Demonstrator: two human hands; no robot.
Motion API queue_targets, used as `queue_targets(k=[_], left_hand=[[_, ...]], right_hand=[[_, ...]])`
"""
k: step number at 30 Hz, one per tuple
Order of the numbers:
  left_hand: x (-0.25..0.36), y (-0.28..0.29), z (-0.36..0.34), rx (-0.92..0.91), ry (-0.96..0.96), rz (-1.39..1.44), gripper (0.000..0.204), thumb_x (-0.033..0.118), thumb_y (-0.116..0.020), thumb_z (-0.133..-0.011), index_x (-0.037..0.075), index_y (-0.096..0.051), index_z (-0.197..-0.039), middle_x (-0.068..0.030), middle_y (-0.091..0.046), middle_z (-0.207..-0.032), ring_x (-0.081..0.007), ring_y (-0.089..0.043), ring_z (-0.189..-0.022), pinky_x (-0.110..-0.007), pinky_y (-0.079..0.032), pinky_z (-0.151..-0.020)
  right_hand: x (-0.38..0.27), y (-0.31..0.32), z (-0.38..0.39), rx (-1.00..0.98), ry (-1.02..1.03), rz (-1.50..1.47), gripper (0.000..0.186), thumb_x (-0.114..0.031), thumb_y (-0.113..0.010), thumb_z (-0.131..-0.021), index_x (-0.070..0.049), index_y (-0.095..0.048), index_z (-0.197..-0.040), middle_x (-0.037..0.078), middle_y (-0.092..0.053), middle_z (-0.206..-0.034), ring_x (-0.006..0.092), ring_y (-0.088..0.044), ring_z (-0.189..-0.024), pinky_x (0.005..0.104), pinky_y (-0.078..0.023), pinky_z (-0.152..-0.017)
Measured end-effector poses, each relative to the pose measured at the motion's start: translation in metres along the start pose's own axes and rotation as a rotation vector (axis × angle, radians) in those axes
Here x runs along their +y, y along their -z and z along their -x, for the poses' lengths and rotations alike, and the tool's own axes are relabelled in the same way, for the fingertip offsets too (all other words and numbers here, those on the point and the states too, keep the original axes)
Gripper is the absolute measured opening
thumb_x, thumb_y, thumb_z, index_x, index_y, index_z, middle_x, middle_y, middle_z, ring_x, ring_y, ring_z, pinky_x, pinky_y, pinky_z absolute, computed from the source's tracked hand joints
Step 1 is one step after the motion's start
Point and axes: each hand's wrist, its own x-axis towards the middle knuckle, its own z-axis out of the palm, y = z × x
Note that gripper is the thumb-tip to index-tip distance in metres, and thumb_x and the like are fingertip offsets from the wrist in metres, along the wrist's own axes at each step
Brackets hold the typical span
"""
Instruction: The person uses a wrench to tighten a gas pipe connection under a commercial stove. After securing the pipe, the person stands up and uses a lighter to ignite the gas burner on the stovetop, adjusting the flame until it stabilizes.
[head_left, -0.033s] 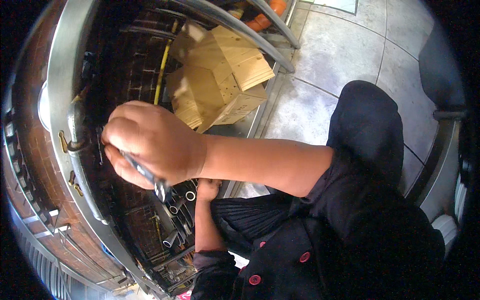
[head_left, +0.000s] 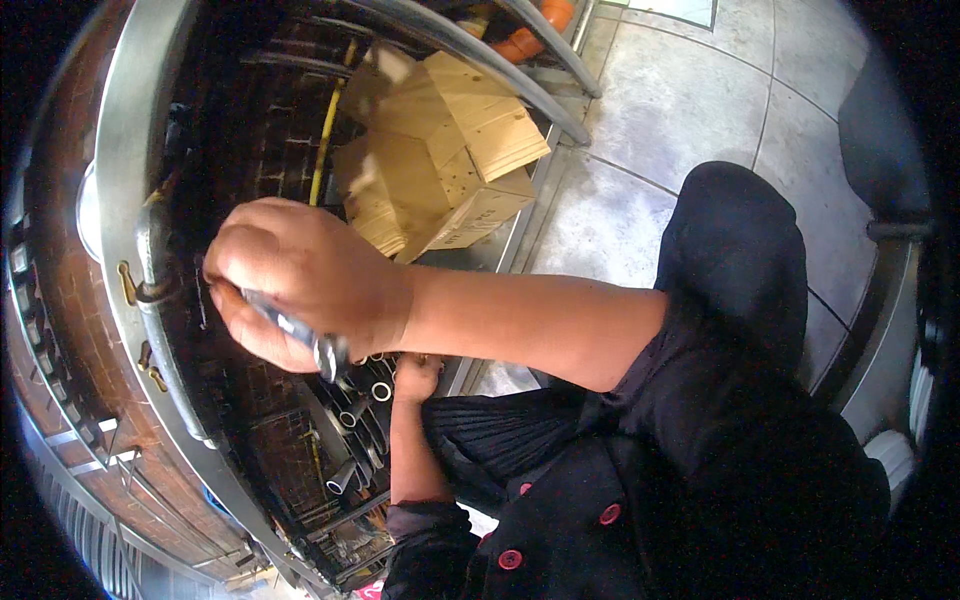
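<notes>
My right hand (head_left: 300,265), reaching across the middle, is closed around a dark-and-silver metal tool (head_left: 300,335), blurred, its exact kind unclear. It is beside a grey vertical pipe (head_left: 157,325) with brass-coloured fittings (head_left: 153,375) on the steel frame (head_left: 130,100) of an open appliance with a dark interior. My left hand (head_left: 417,375) is lower, partly behind my right wrist, its fingers curled at the frame's inner edge on something I cannot make out. Beside it are several dark pipes (head_left: 365,435) with pale round ends.
An open cardboard box (head_left: 485,130) sits inside the frame, near curved grey tubes (head_left: 555,115), a yellow pipe (head_left: 325,135) and an orange pipe (head_left: 520,45). My dark-clothed knee (head_left: 730,230) is on the tiled floor side (head_left: 700,90). Metal equipment (head_left: 890,330) stands at the far right.
My right hand has shifted very slightly upward and turned, with the tool's visible end now a little to the right. My left hand is nearly unchanged.
</notes>
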Motion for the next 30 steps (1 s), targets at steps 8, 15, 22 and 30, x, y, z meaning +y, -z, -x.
queue_targets(k=[8, 15, 22, 30], left_hand=[[0.015, 0.0, 0.003, 0.015, 0.123, -0.003, 0.015, 0.015, -0.057, -0.085, 0.001, -0.063, -0.088, -0.0086, -0.066, -0.074, -0.016, -0.063, -0.068, -0.029, -0.05, -0.065], [0.034, 0.001, 0.004, -0.039, 0.158, -0.025, 0.018, 0.016, -0.056, -0.084, 0.001, -0.062, -0.091, -0.0092, -0.067, -0.078, -0.0177, -0.064, -0.07, -0.031, -0.05, -0.065], [0.038, 0.0, 0.0, 0.02, -0.064, -0.096, 0.026, 0.013, -0.059, -0.081, 0.0, -0.06, -0.103, -0.0172, -0.065, -0.094, -0.0321, -0.062, -0.089, -0.038, -0.047, -0.079], [0.019, 0.001, -0.002, -0.07, 0.085, -0.038, 0.028, 0.014, -0.06, -0.083, 0.0, -0.059, -0.107, -0.0181, -0.065, -0.095, -0.0267, -0.064, -0.084, -0.036, -0.05, -0.075]], right_hand=[[0.038, 0.011, -0.037, -0.273, -1.069, -0.821, 0.024, -0.016, -0.049, -0.087, 0.006, -0.056, -0.082, 0.016, -0.061, -0.069, 0.0187, -0.062, -0.055, 0.0268, -0.049, -0.044], [0.025, 0.019, -0.009, -0.132, -0.709, -0.364, 0.017, -0.014, -0.05, -0.09, 0.0, -0.057, -0.083, 0.007, -0.059, -0.069, 0.0135, -0.059, -0.058, 0.0265, -0.046, -0.05], [0.004, -0.006, 0.007, 0.065, -0.132, -0.116, 0.008, -0.003, -0.059, -0.075, -0.001, -0.051, -0.075, 0.013, -0.053, -0.072, 0.0338, -0.055, -0.066, 0.0423, -0.046, -0.06], [0.003, -0.011, 0.006, 0.025, -0.087, -0.018, 0.012, -0.003, -0.062, -0.068, -0.003, -0.05, -0.067, 0.011, -0.05, -0.071, 0.0293, -0.053, -0.067, 0.0411, -0.044, -0.061]])
